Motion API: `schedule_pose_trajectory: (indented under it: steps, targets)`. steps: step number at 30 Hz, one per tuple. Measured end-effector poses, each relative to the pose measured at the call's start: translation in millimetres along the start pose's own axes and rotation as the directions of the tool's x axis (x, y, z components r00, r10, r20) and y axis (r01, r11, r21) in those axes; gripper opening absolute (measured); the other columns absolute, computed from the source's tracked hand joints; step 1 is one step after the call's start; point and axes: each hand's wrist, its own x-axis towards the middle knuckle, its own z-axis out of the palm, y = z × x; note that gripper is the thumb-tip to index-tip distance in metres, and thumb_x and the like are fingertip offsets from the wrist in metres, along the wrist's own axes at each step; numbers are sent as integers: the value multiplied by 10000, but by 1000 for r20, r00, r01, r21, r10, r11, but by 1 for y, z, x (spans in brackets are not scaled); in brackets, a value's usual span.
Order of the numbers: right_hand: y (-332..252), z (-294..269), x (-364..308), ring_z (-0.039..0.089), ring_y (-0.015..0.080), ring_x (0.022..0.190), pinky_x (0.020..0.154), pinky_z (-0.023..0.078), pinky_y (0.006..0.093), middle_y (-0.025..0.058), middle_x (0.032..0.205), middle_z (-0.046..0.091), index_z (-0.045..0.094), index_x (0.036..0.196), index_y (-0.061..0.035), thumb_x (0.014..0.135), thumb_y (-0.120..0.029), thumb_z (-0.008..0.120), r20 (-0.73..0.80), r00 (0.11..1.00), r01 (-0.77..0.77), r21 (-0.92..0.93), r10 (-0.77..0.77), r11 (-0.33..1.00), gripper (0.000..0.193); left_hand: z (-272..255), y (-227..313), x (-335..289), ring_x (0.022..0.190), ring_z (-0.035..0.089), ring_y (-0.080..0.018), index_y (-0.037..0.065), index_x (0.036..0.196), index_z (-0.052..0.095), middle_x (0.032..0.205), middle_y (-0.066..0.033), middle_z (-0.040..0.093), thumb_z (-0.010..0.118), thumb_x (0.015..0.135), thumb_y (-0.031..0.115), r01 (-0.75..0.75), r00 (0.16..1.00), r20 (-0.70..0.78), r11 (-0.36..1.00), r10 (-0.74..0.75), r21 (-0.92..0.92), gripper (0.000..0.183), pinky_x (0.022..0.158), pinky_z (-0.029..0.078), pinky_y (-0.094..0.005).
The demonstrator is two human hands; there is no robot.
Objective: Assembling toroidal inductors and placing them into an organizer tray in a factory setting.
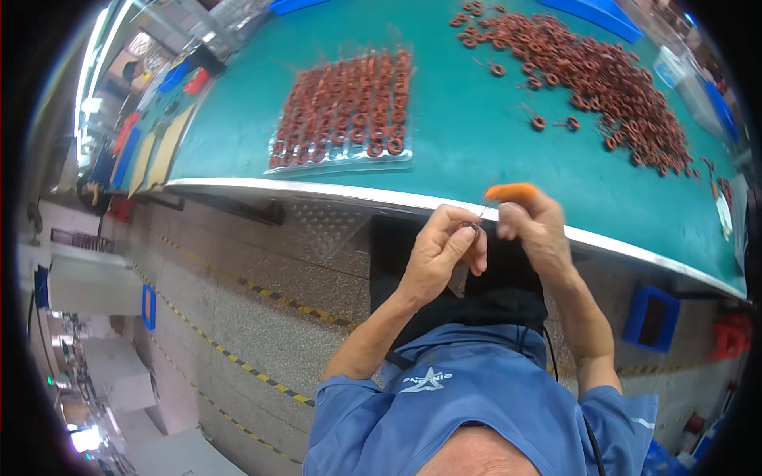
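My left hand (439, 252) is closed, pinching a small copper-wound ring coil (471, 228) between thumb and fingertips, just off the table's front edge. Thin wire leads rise from that coil toward my right hand (535, 230). An orange cover, seemingly a finger cot (510, 193), shows on its stretched index finger, close to the wire ends. The other right fingers are curled and smeared by motion, so any grip on the wire cannot be made out. On the green table (452, 143), a clear plastic tray (341, 164) holds rows of similar coils.
A large loose heap of coils (587, 75) spreads over the table's right side. Blue bins (599, 17) stand along the far edge. A white edge strip (317, 190) borders the table in front. Below at right are a blue crate (651, 320) and a red bin (732, 335).
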Motion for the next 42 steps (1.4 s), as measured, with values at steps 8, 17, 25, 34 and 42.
schedule_pose_trajectory:
  steps: [8,17,25,34,42]
  targets:
    - [14,-126,97,527,355,1114,926,451,425,207,1209,542,545,1230,16,871,-195,669,162,726,161,-985,-669,-64,435,-112,61,26,818,610,-157,22,958,595,887,-62,635,596,931,67,-194,788,-241,600,566,776,52,737,472,-268]
    - [5,-132,124,600,251,854,735,500,360,84,886,627,658,1025,-34,896,-152,630,302,694,300,-946,-654,-120,177,-149,47,57,952,573,-271,35,919,626,913,-94,633,663,849,89,81,692,-188,183,697,980,96,834,427,-386]
    - [-33,-78,74,627,66,740,666,468,216,29,817,716,712,1052,-35,968,-198,571,-183,839,318,-600,-512,734,231,-149,49,70,950,541,-297,44,884,615,971,-95,594,675,774,64,45,727,12,-65,686,997,127,869,395,-410]
    - [-10,4,44,621,93,686,598,508,228,59,792,681,691,991,31,949,-250,619,-84,971,218,-57,-222,974,293,4,-9,42,872,589,-150,-5,1237,430,1024,-106,576,567,959,124,-184,967,-118,941,225,283,336,775,494,-284]
    - [-7,3,33,627,138,720,656,500,281,84,805,680,676,1035,-6,895,-200,670,127,923,380,-436,-362,816,239,0,0,20,616,554,-107,20,1073,502,837,-75,590,383,1048,292,38,995,-94,999,-36,27,297,538,434,-220]
